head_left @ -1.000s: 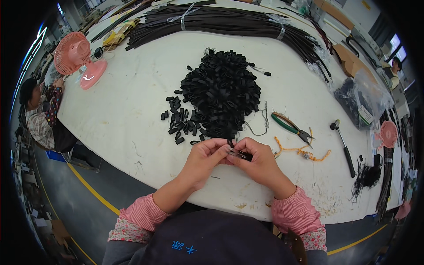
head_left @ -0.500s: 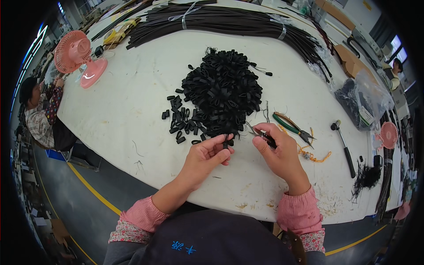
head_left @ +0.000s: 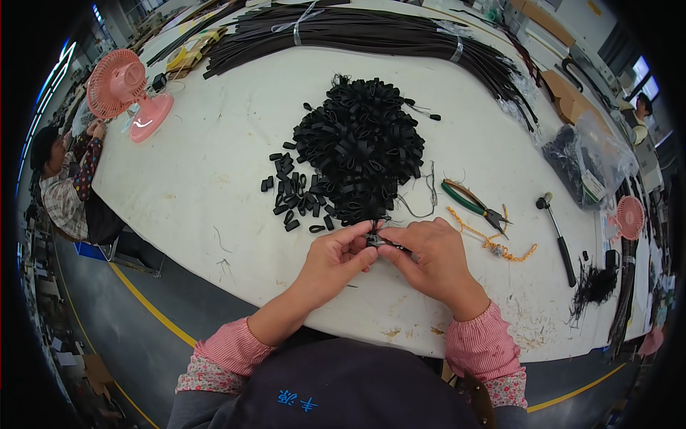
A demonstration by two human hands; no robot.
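My left hand pinches a small black fabric loop between thumb and fingers, at the near edge of a big pile of black fabric loops. Closed round a pair of small thread snips, my right hand has their metal tips right at the loop in my left fingers. Fingers and snips hide most of that loop. Dark threads run from it toward the pile. Several single loops lie scattered to the left of the pile.
To the right lie green-handled pliers, an orange cord, a hammer and a tuft of black thread. A long bundle of black strips spans the back. A pink fan stands far left, where a person sits.
My right hand has moved left with the snips, bringing their tips from beside the pile to the loop. My left hand has stayed nearly in place.
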